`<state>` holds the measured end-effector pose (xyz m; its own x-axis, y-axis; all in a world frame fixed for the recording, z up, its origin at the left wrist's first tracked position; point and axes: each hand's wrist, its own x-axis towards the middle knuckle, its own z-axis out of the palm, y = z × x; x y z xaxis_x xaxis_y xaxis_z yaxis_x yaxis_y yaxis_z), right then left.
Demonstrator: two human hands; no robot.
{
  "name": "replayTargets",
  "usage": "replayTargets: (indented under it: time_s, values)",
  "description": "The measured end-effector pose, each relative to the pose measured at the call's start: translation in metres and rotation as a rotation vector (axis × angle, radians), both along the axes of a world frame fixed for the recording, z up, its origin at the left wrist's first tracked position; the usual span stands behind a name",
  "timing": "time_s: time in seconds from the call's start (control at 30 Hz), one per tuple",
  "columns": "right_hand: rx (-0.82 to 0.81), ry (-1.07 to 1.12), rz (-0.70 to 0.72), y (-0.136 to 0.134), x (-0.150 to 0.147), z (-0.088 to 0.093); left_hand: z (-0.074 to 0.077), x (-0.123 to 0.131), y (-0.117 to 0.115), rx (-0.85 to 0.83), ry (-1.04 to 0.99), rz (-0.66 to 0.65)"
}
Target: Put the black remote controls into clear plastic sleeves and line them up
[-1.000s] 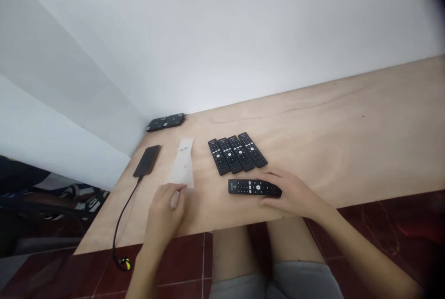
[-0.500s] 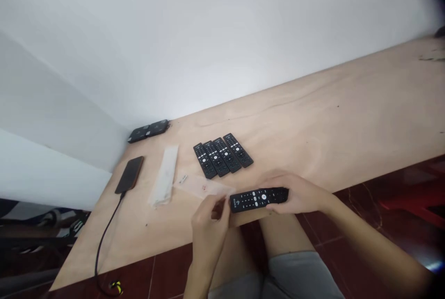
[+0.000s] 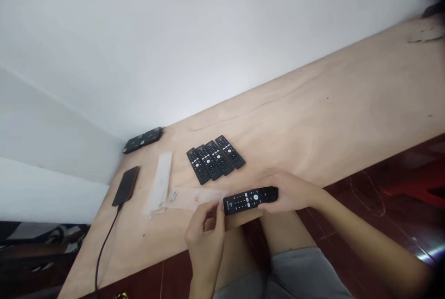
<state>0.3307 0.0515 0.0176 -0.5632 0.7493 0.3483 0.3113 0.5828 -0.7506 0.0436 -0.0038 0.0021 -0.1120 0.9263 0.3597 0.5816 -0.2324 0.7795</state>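
My right hand [image 3: 287, 191] is closed around the lower end of a black remote control [image 3: 243, 200], held level with its buttons facing up. Thumb and fingertips of my left hand [image 3: 206, 227] are pinched at the mouth of a clear plastic sleeve [image 3: 186, 198], right against the remote's other end. The sleeve lies flat on the table and bears small printed marks. Whether the remote's tip is inside the sleeve cannot be made out. Just beyond my hands, several matching black remotes [image 3: 215, 157] lie side by side in a slanted row.
Left of the sleeve lies a stack of clear plastic sleeves [image 3: 160, 181]. A phone [image 3: 125, 186] with a black cable [image 3: 106, 248] rests near the table's left edge. Two flat black boxes [image 3: 142, 140] sit by the wall at the back of the wooden table [image 3: 295, 123].
The view has shifted and tilted slightly, so the table things appear displaced. Both hands keep their grips, with the remote's end still at the sleeve's mouth.
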Motion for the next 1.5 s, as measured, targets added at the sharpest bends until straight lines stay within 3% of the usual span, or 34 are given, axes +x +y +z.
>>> replayTargets:
  time_s: [0.27, 0.53, 0.67, 0.83, 1.03, 1.27, 1.5]
  values:
    - [0.006, -0.010, -0.028, 0.000, 0.002, -0.003, 0.003, -0.001, -0.003, -0.036, 0.076, -0.105]
    - [0.003, -0.030, -0.038, 0.000, 0.002, -0.003, 0.002, -0.032, 0.008, -0.114, 0.162, -0.354]
    - [0.008, -0.019, -0.033, 0.000, 0.002, -0.004, 0.012, -0.041, 0.023, -0.053, 0.315, -0.483]
    - [0.033, -0.003, -0.028, 0.001, 0.000, -0.006, 0.023, -0.044, 0.040, 0.065, 0.445, -0.497]
    - [0.088, -0.041, -0.067, 0.002, -0.002, -0.009, 0.020, -0.047, 0.056, 0.125, 0.427, -0.653]
    - [0.100, -0.061, -0.093, 0.003, -0.002, -0.014, 0.011, -0.043, 0.054, 0.071, 0.299, -0.561]
    - [0.091, -0.017, -0.064, 0.003, -0.003, -0.008, 0.021, -0.044, 0.046, 0.068, 0.378, -0.639]
